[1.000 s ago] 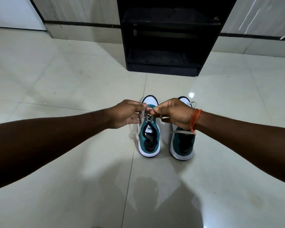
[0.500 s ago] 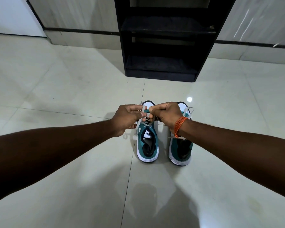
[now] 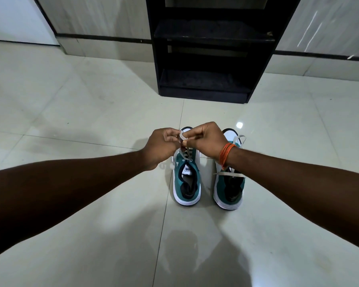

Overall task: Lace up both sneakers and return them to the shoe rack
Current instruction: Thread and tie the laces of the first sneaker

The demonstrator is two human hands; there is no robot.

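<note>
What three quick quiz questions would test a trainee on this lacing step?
1. True or false: both hands pinch the lace of the left sneaker.
2. Which wrist wears the orange thread: left or right?
3. Where do the sneakers stand: A) on the shoe rack, B) on the floor in front of it?

Key: 1 true; 2 right; 3 B. The left hand and right hand meet above that shoe; the right sneaker's lace lies loose.
</note>
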